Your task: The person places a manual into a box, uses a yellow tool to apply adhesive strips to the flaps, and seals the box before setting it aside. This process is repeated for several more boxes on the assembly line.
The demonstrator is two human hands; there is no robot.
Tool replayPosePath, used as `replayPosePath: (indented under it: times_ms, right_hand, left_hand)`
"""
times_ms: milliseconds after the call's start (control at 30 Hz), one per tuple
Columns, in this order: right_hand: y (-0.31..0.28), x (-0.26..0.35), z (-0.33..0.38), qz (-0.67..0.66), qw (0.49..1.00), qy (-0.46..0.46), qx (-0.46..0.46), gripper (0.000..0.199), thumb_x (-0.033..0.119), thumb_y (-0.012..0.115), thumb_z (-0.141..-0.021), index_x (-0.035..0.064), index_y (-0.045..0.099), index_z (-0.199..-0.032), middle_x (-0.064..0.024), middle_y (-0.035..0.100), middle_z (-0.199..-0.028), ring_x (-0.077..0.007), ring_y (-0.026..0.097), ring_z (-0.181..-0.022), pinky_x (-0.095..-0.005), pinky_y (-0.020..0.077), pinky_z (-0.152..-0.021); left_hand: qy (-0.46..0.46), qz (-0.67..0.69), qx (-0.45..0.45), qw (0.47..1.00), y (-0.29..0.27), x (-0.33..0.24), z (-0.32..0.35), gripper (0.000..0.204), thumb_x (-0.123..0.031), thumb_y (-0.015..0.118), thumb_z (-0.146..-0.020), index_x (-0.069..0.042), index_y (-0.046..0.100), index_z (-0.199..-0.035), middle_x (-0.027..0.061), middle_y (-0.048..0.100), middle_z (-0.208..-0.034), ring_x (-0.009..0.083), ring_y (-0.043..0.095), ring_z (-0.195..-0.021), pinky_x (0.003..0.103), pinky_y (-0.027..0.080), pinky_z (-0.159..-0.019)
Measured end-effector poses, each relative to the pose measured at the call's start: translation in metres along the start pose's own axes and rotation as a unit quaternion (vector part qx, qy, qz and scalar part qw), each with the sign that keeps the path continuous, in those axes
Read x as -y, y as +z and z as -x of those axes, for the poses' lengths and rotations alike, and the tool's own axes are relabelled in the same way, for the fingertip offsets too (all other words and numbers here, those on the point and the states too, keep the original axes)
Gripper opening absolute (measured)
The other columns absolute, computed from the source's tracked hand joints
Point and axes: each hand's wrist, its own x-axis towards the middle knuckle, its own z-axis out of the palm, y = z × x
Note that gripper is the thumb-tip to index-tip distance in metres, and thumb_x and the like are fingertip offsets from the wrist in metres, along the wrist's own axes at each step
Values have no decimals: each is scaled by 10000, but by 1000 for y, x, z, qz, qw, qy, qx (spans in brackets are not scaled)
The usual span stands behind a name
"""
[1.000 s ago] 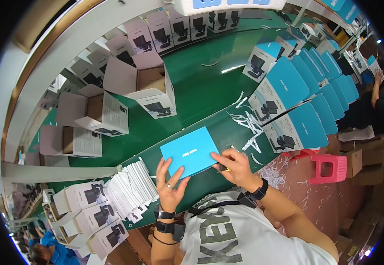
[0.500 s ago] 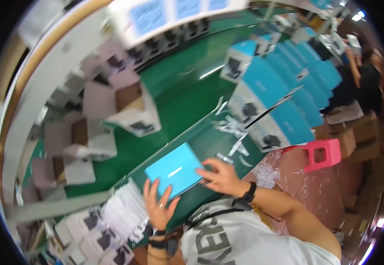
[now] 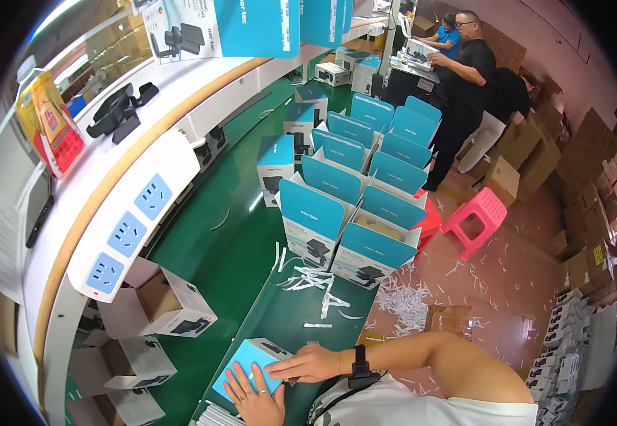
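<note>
A small carton (image 3: 225, 385) with a blue top and a white printed side sits on the green bench near my body. My left hand (image 3: 253, 399) lies on the blue top, fingers spread, with a ring on one finger. The fingers of my right hand (image 3: 310, 363) stretch across the top's right edge, beside the left fingers. Neither hand is wrapped round anything. A small brownish bit shows under my right palm, too hidden to name. White paper sheets (image 3: 217, 415) lie stacked beside the carton at the lower edge.
Beyond the hands lie paper strips (image 3: 315, 278) and rows of open blue-lidded cartons (image 3: 313, 213). Open white cartons (image 3: 159, 302) line the left, below a socket strip (image 3: 134, 220) on a shelf. A pink stool (image 3: 475, 216) and paper scraps (image 3: 404, 302) are right; co-workers (image 3: 465, 71) stand behind.
The view has swung up, showing the shelf and co-workers. My right hand has come in over the carton's top, next to the left hand, which still rests there.
</note>
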Motion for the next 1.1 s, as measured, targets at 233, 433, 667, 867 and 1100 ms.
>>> replayPosePath:
  times_ms: [233, 433, 667, 867, 1100]
  right_hand:
    - [15, -3, -13, -43, 996, 11, -74, 373, 237, 831, -880, 148, 761, -1236, 33, 699, -1404, -156, 744, -879, -304, 552, -655]
    - [-1, -7, -11, -65, 997, 32, -36, 370, 226, 847, -878, 125, 749, -1219, -1, 722, -1353, -178, 746, -913, -324, 583, -676]
    - [-64, -46, 43, -278, 811, 491, -152, 409, 151, 699, -1030, 12, 616, -1406, -75, 699, -1305, -116, 633, -888, -281, 555, -822]
    - [-131, -24, -12, -474, 750, 428, -174, 367, 148, 580, -1097, -27, 575, -1419, -78, 730, -1228, -91, 651, -972, -263, 538, -877]
    - [-146, -14, -15, -462, 793, 377, -123, 329, 142, 561, -1107, -20, 576, -1392, -90, 746, -1182, -84, 660, -984, -270, 539, -892]
  left_hand:
    - [5, 48, -6, 999, -29, 37, -12, 832, -549, 695, -946, -52, 476, -1576, 351, 422, -1564, 550, 365, -1456, 623, 300, -1203]
    - [27, 115, 44, 992, -48, 62, -13, 807, -542, 823, -778, -140, 614, -1446, 320, 500, -1447, 540, 456, -1323, 678, 337, -1104]
    - [-30, 145, -80, 986, -46, 45, -175, 794, -541, 830, -773, -164, 634, -1444, 366, 516, -1405, 527, 465, -1322, 598, 348, -1137]
    - [-133, 26, -137, 981, 40, 50, -354, 736, -491, 773, -853, -151, 605, -1484, 303, 480, -1548, 508, 462, -1407, 590, 356, -1173]
    - [19, 103, 8, 994, 32, 75, -398, 779, -444, 783, -855, -144, 529, -1527, 220, 561, -1516, 437, 532, -1374, 541, 400, -1167]
